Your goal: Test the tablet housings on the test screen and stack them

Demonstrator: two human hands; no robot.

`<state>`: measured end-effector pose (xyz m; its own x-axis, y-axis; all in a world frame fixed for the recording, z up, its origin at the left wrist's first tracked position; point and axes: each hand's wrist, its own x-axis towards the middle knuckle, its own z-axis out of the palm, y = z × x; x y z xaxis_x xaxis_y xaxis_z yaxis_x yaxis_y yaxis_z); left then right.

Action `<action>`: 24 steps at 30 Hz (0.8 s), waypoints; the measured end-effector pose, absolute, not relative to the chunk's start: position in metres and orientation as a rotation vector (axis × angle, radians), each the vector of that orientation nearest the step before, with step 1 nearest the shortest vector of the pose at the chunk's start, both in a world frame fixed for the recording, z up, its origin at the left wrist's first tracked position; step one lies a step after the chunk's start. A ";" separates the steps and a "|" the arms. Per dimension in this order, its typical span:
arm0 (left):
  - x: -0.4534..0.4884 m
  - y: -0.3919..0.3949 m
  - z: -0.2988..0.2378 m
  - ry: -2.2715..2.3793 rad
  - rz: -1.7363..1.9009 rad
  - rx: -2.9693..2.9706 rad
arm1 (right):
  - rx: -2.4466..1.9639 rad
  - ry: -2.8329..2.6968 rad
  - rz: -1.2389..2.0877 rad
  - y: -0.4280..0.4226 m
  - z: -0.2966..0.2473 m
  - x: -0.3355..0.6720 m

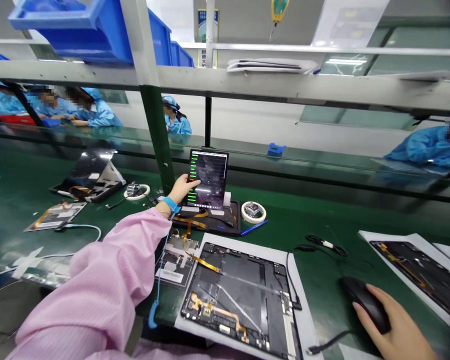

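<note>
My left hand, with a blue wrist strap, is at the left edge of an upright display screen. Its thumb lies across the lit front, and the other fingers are partly hidden at the edge. Green marks and one red mark run down the screen, which stands on a black base. My right hand is wrapped over a black computer mouse on the green table. Between my arms, an opened tablet housing lies on white sheets, joined by an orange flex cable to a circuit part.
Tape rolls and a blue pen lie near the base. A black cable is coiled at right, near another opened housing. A second screen stand is at left. Shelf posts rise behind; people in blue sit beyond.
</note>
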<state>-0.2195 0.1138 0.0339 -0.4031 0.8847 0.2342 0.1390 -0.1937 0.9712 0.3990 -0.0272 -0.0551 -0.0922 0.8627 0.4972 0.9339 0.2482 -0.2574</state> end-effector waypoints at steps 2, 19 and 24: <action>-0.216 0.117 0.030 1.520 1.697 1.216 | -1.630 -1.963 -0.172 -0.027 -0.056 0.400; -0.191 0.123 0.050 1.781 1.883 1.174 | -1.621 -1.940 -0.167 -0.029 -0.053 0.395; -0.184 0.118 0.055 1.886 1.897 1.127 | -1.603 -1.951 -0.169 -0.031 -0.049 0.394</action>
<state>-0.1839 0.1182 0.0552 -0.6744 0.6520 0.3467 0.3427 -0.1396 0.9290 0.3939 -0.0312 -0.0493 -0.0889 0.8501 0.5191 0.9267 0.2616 -0.2698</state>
